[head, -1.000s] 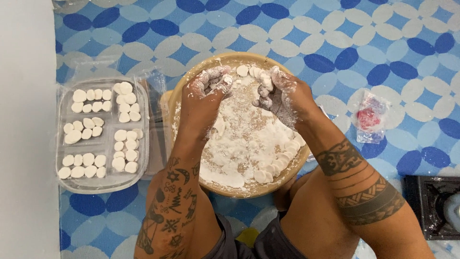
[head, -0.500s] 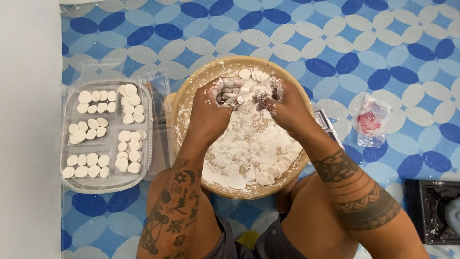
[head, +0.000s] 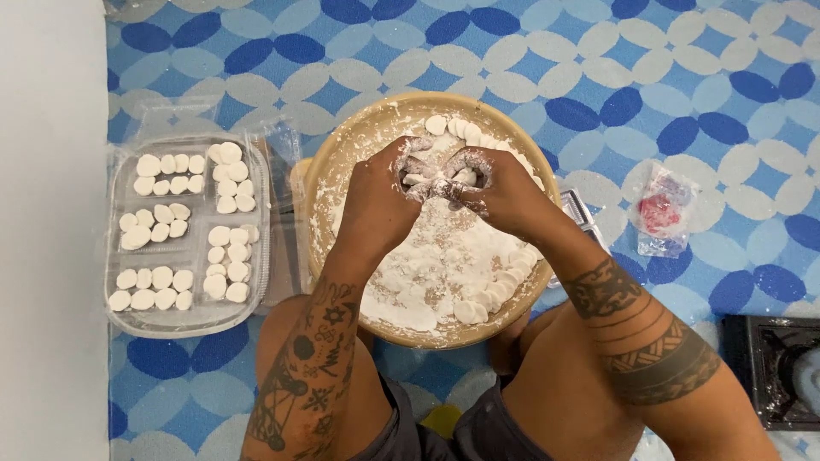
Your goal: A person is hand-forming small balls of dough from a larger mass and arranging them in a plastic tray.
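Observation:
A round wooden bowl (head: 342,154) dusted with white flour sits on the patterned floor between my knees. Small white dough pieces (head: 491,286) lie along its right and far inner edges. My left hand (head: 380,196) and my right hand (head: 500,192) meet over the middle of the bowl, both floured. Their fingers are curled around a small handful of dough pieces (head: 444,177) held between them.
A clear plastic tray (head: 192,318) with compartments of several white dough pieces (head: 162,205) lies left of the bowl. A small plastic bag with something red (head: 662,213) lies to the right. A dark stove (head: 781,367) sits at the lower right. A white wall (head: 51,230) runs along the left.
My hands were apart at the bowl's far rim, then came together and moved toward the middle of the bowl, closing around dough pieces.

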